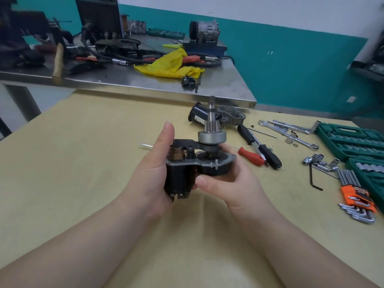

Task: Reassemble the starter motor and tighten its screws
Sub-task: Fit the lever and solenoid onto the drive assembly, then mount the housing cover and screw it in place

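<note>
I hold the partly assembled starter motor (187, 163) upright above the tan table (83, 152). Its grey pinion gear and shaft (211, 129) stick up, with a black fork lever across the top. My left hand (153, 173) grips the black solenoid side, thumb raised straight. My right hand (228, 181) grips the round black housing from below and the right. Behind on the table lie the black motor casing (197, 116) and the grey nose housing (231, 116).
A red-handled screwdriver (250, 155), a black ratchet handle (259, 146), wrenches (288, 129), loose sockets (320, 161), hex keys in an orange holder (355, 196) and green socket cases (353, 140) lie to the right. A steel bench (145, 82) with a yellow rag stands behind.
</note>
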